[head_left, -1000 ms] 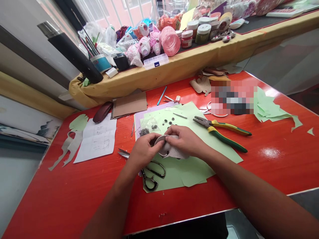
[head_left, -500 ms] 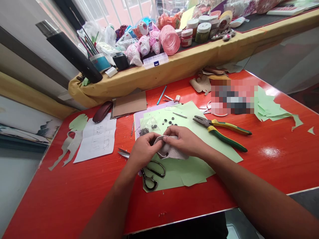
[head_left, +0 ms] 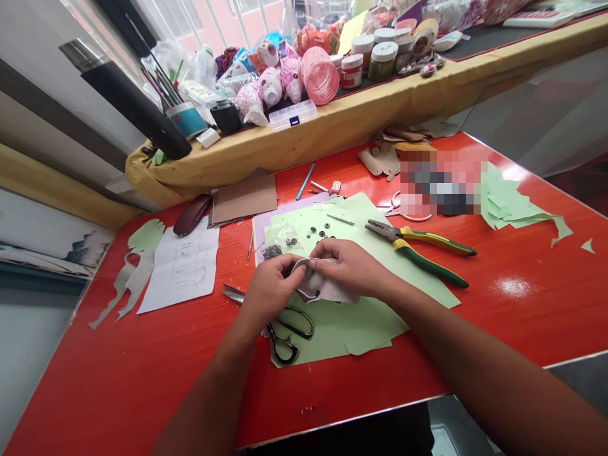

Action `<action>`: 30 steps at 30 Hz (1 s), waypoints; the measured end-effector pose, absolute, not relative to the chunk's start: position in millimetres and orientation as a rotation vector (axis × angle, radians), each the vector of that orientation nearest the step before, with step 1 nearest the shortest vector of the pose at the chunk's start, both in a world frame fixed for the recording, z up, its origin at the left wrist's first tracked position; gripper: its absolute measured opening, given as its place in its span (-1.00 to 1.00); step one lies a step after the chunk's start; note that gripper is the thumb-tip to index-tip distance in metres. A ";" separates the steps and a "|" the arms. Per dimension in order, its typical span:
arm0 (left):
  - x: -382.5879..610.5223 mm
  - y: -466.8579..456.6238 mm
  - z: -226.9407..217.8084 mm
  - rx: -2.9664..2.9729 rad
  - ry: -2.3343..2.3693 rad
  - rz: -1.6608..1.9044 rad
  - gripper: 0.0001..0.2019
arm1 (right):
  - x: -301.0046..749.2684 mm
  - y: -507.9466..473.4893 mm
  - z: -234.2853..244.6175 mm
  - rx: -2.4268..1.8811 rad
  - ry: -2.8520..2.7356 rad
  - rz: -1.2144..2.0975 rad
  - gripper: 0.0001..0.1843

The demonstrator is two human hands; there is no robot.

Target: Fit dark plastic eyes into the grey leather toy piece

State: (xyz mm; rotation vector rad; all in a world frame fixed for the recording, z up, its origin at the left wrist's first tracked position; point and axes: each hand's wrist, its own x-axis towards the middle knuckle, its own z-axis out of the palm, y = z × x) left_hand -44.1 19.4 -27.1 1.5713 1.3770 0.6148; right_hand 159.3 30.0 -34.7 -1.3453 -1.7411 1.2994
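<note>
On a red table [head_left: 142, 380], a pair of dark-handled scissors [head_left: 273, 335] lay near the left edge of green paper sheets [head_left: 375, 323], its blades pointing left under a person's wrist. Just beyond, over the sheets, both hands held a pale grey piece of material [head_left: 332, 290] bearing a small dark round fitting [head_left: 318, 294]. The left hand [head_left: 272, 285] pinched the piece's left end between thumb and fingers; the right hand [head_left: 352, 269] had an equally closed grip on its upper edge, the thumbs close together. At left lay a white page [head_left: 183, 269] with line drawings; at right, green-and-yellow-handled pliers [head_left: 401, 244] rested partly on the paper. Farther off, a clear bag [head_left: 280, 240] of dark parts sat beside loose dark discs [head_left: 313, 229]. A yellow-covered ledge [head_left: 342, 120] carrying white-lidded jars [head_left: 382, 61] ran along the far side.
</note>
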 end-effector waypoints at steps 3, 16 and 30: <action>-43.0 18.5 -27.7 1.612 1.398 0.614 -0.73 | 159.5 30.3 -34.8 -1.345 -1.741 1.301 -0.82; -43.3 21.9 -31.9 1.443 1.340 0.800 -0.78 | 159.8 31.2 -35.5 -1.348 -1.669 1.373 -0.81; -45.4 24.8 -32.0 1.419 1.307 0.814 -0.80 | 160.0 31.5 -30.8 -1.397 -1.638 1.384 -0.84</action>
